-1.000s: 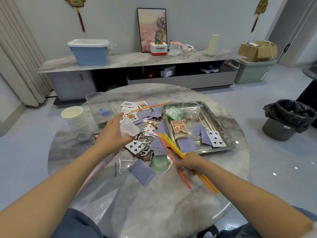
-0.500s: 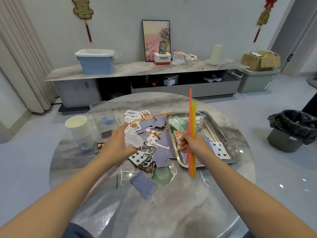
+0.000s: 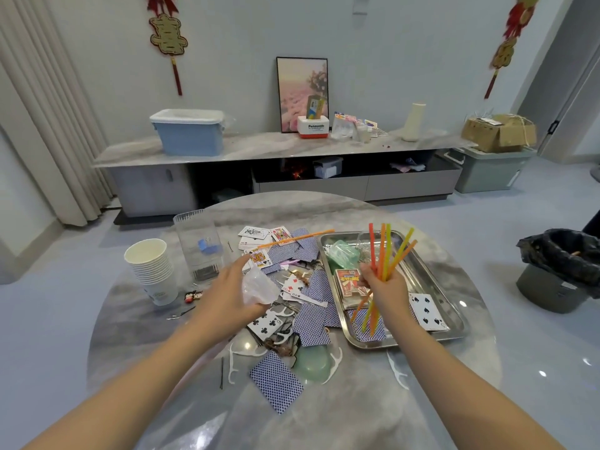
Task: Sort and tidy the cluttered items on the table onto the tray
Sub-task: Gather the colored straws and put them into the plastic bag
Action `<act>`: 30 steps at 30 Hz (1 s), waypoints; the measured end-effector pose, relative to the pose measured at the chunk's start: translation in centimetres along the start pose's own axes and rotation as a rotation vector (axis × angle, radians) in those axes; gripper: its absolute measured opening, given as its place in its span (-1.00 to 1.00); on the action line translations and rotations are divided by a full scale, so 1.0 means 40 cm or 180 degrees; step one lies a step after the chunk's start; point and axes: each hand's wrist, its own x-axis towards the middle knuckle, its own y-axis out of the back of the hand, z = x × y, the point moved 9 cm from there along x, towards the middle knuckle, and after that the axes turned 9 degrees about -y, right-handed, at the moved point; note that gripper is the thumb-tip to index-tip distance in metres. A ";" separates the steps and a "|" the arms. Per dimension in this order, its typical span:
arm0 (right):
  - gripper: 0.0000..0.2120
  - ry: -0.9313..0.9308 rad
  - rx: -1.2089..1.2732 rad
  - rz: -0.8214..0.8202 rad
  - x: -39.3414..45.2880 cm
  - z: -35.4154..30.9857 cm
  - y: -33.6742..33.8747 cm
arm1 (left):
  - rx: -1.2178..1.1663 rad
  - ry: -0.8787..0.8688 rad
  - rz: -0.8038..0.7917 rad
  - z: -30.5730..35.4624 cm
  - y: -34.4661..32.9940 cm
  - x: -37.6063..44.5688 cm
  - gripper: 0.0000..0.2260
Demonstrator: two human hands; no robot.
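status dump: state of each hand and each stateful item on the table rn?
left hand: holds a crumpled clear plastic bag
right hand: grips a fanned bundle of straws over the tray
orange straw: lying loose on the cards
paper cups: stacked, upright
clear container: upright, open
card box: in the tray

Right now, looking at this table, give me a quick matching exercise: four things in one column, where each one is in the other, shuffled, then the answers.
Things:
1. bundle of straws
2. stack of paper cups
3. card box
4. clear plastic wrapper

Places:
A. lying in the tray
B. held in the left hand
C. gripped in the right hand
D. standing on the table's left side

Pairs: 1-C, 2-D, 3-A, 4-B
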 end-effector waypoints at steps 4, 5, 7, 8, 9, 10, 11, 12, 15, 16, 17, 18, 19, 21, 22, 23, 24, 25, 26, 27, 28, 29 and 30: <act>-0.79 -0.0025 -0.0187 -0.0002 0.022 -0.015 -0.030 | 0.0046 -0.0002 0.0061 -0.005 0.014 0.009 -0.14; -0.81 0.0026 -0.0284 0.0016 0.028 -0.023 -0.037 | 0.0056 0.0008 0.0092 -0.005 0.019 0.012 -0.14; -0.76 0.0201 -0.0590 0.0054 0.044 -0.052 -0.068 | 0.0061 0.0090 0.0169 -0.020 0.035 0.024 -0.14; -0.73 0.0336 -0.0800 0.0038 0.054 -0.075 -0.094 | 0.0070 0.0136 0.0208 -0.031 0.044 0.034 -0.14; -0.71 0.0479 -0.1043 -0.0014 0.062 -0.096 -0.118 | 0.0100 0.0169 0.0221 -0.037 0.050 0.041 -0.14; -0.70 0.0611 -0.1318 -0.0118 0.078 -0.116 -0.164 | 0.0129 0.0196 0.0221 -0.054 0.055 0.054 -0.15; -0.70 0.0691 -0.1641 -0.0224 0.092 -0.129 -0.202 | 0.0156 0.0200 0.0189 -0.062 0.055 0.062 -0.15; -0.70 0.0725 -0.1981 -0.0333 0.108 -0.136 -0.242 | 0.0191 0.0188 0.0149 -0.070 0.053 0.071 -0.15; -0.73 0.0731 -0.2800 -0.0641 0.168 -0.125 -0.356 | 0.0274 0.0226 0.0081 -0.098 0.048 0.090 -0.15; -0.75 0.0733 -0.2969 -0.0706 0.197 -0.112 -0.399 | 0.0293 0.0276 0.0081 -0.121 0.044 0.101 -0.14; -0.80 0.0729 -0.3107 -0.0727 0.217 -0.101 -0.424 | 0.0315 0.0309 0.0090 -0.129 0.044 0.104 -0.14; -0.84 0.0753 -0.3255 -0.0745 0.241 -0.087 -0.461 | 0.0341 0.0312 0.0099 -0.146 0.041 0.112 -0.14; -0.86 0.0800 -0.3423 -0.0741 0.257 -0.077 -0.483 | 0.0356 0.0296 0.0093 -0.150 0.038 0.114 -0.14; -0.85 0.0940 -0.3771 -0.0696 0.297 -0.058 -0.531 | 0.0416 0.0260 0.0085 -0.165 0.030 0.121 -0.14; -0.80 0.1029 -0.3895 -0.0660 0.316 -0.051 -0.551 | 0.0470 0.0250 0.0083 -0.171 0.026 0.124 -0.14; -0.71 0.1095 -0.3983 -0.0663 0.333 -0.045 -0.570 | 0.0505 0.0245 0.0082 -0.176 0.024 0.127 -0.14; -0.62 0.1143 -0.4056 -0.0688 0.350 -0.030 -0.594 | 0.0521 0.0244 0.0063 -0.188 0.017 0.130 -0.14; -0.55 0.1185 -0.4150 -0.0703 0.360 -0.024 -0.609 | 0.0501 0.0233 0.0065 -0.188 0.014 0.131 -0.13; -0.53 0.1228 -0.4268 -0.0710 0.367 -0.012 -0.626 | 0.0478 0.0217 0.0055 -0.194 0.009 0.131 -0.13; -0.56 0.1284 -0.4361 -0.0680 0.371 -0.009 -0.635 | 0.0449 0.0205 0.0061 -0.194 0.008 0.131 -0.12; -0.60 0.1341 -0.4435 -0.0647 0.372 -0.004 -0.647 | 0.0425 0.0207 0.0074 -0.198 0.007 0.132 -0.13; -0.65 0.1405 -0.4501 -0.0592 0.370 -0.007 -0.653 | 0.0408 0.0207 0.0092 -0.199 0.009 0.133 -0.13; -0.69 0.1469 -0.4557 -0.0554 0.365 -0.007 -0.661 | 0.0395 0.0222 0.0106 -0.202 0.009 0.134 -0.13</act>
